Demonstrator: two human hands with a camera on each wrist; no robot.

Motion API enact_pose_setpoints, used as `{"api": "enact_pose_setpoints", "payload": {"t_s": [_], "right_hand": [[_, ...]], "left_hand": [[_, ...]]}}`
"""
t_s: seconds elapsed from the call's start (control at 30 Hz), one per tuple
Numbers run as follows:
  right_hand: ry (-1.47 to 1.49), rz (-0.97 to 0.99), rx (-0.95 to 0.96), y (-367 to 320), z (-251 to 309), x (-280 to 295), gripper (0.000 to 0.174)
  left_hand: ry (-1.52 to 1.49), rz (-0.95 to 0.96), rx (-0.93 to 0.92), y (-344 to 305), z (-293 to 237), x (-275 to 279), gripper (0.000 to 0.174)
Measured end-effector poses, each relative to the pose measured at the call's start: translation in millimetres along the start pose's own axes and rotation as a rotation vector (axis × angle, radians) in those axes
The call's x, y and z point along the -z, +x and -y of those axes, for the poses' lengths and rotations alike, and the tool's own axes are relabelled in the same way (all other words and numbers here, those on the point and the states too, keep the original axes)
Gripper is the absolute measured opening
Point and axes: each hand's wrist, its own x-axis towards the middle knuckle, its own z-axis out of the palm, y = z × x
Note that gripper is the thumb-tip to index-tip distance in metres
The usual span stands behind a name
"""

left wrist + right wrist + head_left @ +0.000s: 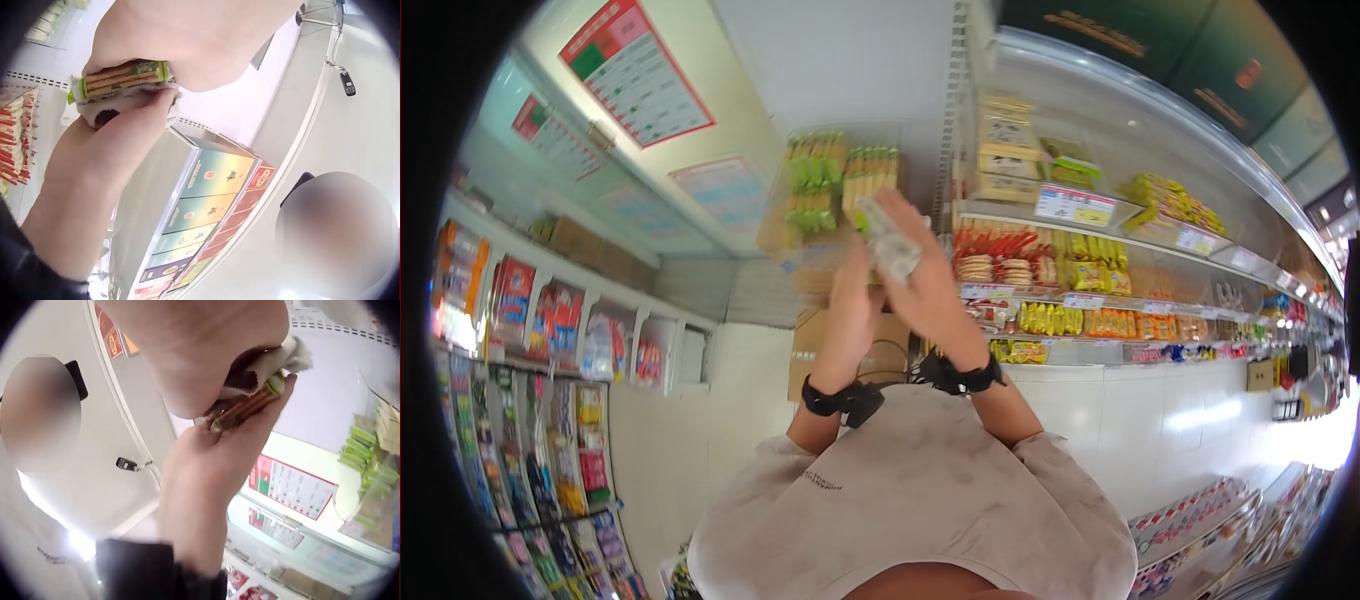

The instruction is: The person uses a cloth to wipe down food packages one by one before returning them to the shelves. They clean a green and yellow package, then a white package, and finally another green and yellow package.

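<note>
Both hands are close together in front of the chest, with a small wrapped biscuit packet (125, 81) and a whitish cloth (128, 103) between them. The packet is see-through with green ends, and tan layers show inside. My left hand (856, 310) holds the packet along its palm and fingers. With my right hand (935, 290) I grip the cloth, which lies against one long side of the packet. A dark hole or spot shows in the cloth in the left wrist view. In the right wrist view the cloth (272, 362) covers part of the packet.
Ahead, green-wrapped packets (815, 180) stand in a clear bin. Shelves of snacks (1090, 275) run along the right, with price labels on their edges. A cardboard box (803, 350) sits below the hands. White racks of goods (540, 370) line the left.
</note>
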Motion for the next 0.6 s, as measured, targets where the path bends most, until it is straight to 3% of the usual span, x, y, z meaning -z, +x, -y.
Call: {"api": "enact_pose_setpoints", "payload": {"t_s": [0.1, 0.2, 0.3, 0.33, 0.37, 0.43, 0.47, 0.57, 0.6], "right_hand": [[0.009, -0.022, 0.106, -14.9, 15.4, -11.7, 0.059], [0.027, -0.033, 0.097, -5.1, 14.2, -2.6, 0.054], [0.228, -0.011, -0.078, 7.8, -23.7, 8.3, 0.05], [0.662, -0.005, -0.403, 3.3, -24.9, 8.4, 0.047], [0.726, -0.054, -0.502, -2.7, -27.7, 7.9, 0.048], [0.85, -0.146, -0.7, -16.6, -30.0, 7.8, 0.051], [0.897, -0.135, -0.661, -22.5, -26.6, 8.0, 0.053], [0.92, -0.018, -0.663, -29.9, -17.3, 13.1, 0.056], [0.931, -0.079, -0.68, -31.4, -14.1, 10.0, 0.048]], "left_hand": [[-0.111, 0.044, -0.098, 2.4, -24.5, -6.5, 0.052], [-0.095, 0.052, -0.058, 5.7, -15.2, -2.8, 0.051], [0.379, 0.03, -0.112, -7.9, -12.8, -15.3, 0.051], [0.548, 0.03, -0.176, -10.7, -18.3, -20.5, 0.052], [0.711, 0.02, -0.243, -13.5, -23.9, -25.8, 0.052], [0.858, 0.088, -0.693, -9.8, -33.2, -39.1, 0.053], [0.987, 0.113, -0.646, -12.1, -45.0, -37.7, 0.054], [0.691, 0.172, -0.47, -4.4, -53.8, -29.3, 0.053], [0.738, 0.189, -0.485, -0.9, -55.7, -25.0, 0.053]]}}
